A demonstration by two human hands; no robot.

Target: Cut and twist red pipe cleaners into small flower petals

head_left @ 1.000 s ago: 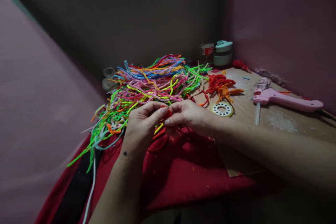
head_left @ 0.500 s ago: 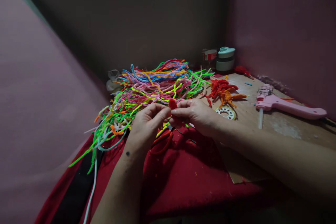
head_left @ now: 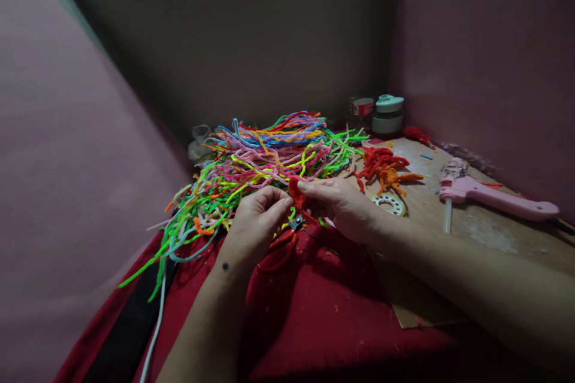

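Between my two hands is a red pipe cleaner [head_left: 296, 192], bent into a small loop, with an end trailing down to the right. My left hand [head_left: 260, 212] pinches at the loop's left side, thumb and forefinger together. On the other side, the thumb and fingers of my right hand [head_left: 336, 200] are closed on the loop. Just below my hands, red-handled pliers or cutters [head_left: 283, 251] lie on the red cloth [head_left: 323, 323]. A big heap of coloured pipe cleaners [head_left: 269, 158] spreads behind and left of my hands.
On the brown board [head_left: 426, 305] at right lie a pink glue gun [head_left: 494, 194], a white ring-shaped spool [head_left: 390, 204] and red and orange pipe-cleaner pieces [head_left: 384, 167]. A pale green container [head_left: 388, 114] stands at the back. A white cable [head_left: 155, 335] hangs front left.
My right hand's grip has shifted, with its fingers less bunched. More of the red loop and its trailing end now shows. The whole view has shifted slightly.
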